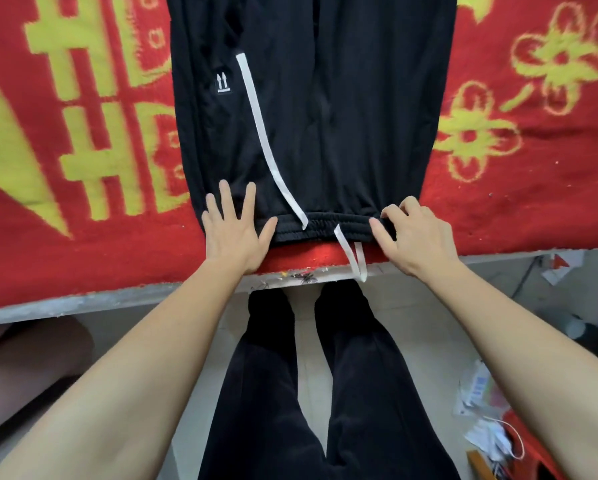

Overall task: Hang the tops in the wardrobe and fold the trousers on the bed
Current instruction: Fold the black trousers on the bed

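Note:
Black trousers (342, 116) lie flat on the bed, legs stretching away from me, waistband at the near edge. A white drawstring (256, 126) runs across the cloth and its loop end hangs over the bed's edge. My left hand (235, 230) presses flat with spread fingers on the left end of the waistband. My right hand (415, 233) pinches the right end of the waistband, fingers curled over the elastic.
A red blanket (83, 150) with yellow patterns covers the bed. The bed's grey front edge (100, 299) runs across below my hands. My own legs in black stand on the tiled floor. Papers and clutter (491, 420) lie on the floor at lower right.

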### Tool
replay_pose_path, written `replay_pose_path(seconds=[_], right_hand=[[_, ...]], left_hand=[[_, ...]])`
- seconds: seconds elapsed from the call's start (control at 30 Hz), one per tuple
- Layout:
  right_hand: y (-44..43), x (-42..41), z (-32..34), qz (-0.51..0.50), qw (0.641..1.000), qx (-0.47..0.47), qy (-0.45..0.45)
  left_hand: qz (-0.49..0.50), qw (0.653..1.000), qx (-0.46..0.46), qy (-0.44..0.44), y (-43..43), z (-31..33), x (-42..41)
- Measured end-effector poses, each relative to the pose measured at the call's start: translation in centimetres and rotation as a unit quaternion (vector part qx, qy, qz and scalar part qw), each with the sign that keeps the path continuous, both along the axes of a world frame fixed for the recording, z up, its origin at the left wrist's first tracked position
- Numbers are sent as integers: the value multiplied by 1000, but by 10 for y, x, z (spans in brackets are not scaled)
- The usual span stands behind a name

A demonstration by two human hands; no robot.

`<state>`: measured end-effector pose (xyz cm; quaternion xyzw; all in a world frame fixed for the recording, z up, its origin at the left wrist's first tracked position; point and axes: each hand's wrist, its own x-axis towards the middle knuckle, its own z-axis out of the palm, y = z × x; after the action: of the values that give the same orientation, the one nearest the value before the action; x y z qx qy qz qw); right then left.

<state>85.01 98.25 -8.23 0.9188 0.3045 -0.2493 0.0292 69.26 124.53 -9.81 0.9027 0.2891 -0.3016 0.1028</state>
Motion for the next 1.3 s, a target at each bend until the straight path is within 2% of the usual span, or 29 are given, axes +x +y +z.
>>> replay_pose_path(seconds=[0.1, 0.23, 0.3, 0.4, 0.47, 0.53, 0.6, 0.67, 0.77, 0.83, 0.9, 0.97, 1.03, 1.1, 1.13, 1.23, 1.3], right_hand=[[-1, 4, -3, -1, 999, -29, 18], [18, 31, -4, 49, 997, -55, 1], [30, 48, -4, 35, 998, -5, -45], [47, 79, -7, -5, 990, 98, -103], [51, 99, -17, -19, 996, 44, -81], [49, 113, -27, -44, 997, -59, -17], [44, 117, -35, -53, 993, -99, 26], [43, 118, -34, -73, 995, -58, 40], [40, 123, -27, -144, 985, 90, 16], [37, 132, -22, -182, 969, 168, -12], [39, 148, -19, -241, 950, 199, -10], [44, 168, -20, -329, 922, 202, 22], [50, 186, -22, -427, 869, 236, 86], [54, 199, -22, -508, 799, 274, 168], [54, 203, -21, -527, 779, 279, 194], [51, 210, -17, -541, 762, 266, 236], [51, 214, -14, -544, 751, 266, 263]], left_hand=[[-49, 997, 37, 37, -1, -1, -10], [-12, 998, 57, -36, 18, 7, 12], [10, 994, 75, -82, 38, 6, 32], [-33, 989, 106, -102, 73, -3, 66], [-10, 995, 88, -53, 99, -15, 83], [73, 996, 37, 22, 117, -20, 90], [101, 994, 35, 31, 116, -19, 92], [125, 990, 55, -30, 95, -12, 97], [106, 978, 85, -157, 46, 2, 109], [63, 971, 45, -226, 5, 10, 118], [44, 962, -59, -264, -44, 15, 128], [28, 956, -150, -251, -92, 16, 139], [1, 963, -194, -185, -133, 12, 149], [-16, 974, -209, -83, -160, 4, 156], [-22, 978, -202, -47, -169, 0, 157], [-18, 986, -159, -44, -180, -7, 160], [5, 984, -172, -48, -178, -6, 162]])
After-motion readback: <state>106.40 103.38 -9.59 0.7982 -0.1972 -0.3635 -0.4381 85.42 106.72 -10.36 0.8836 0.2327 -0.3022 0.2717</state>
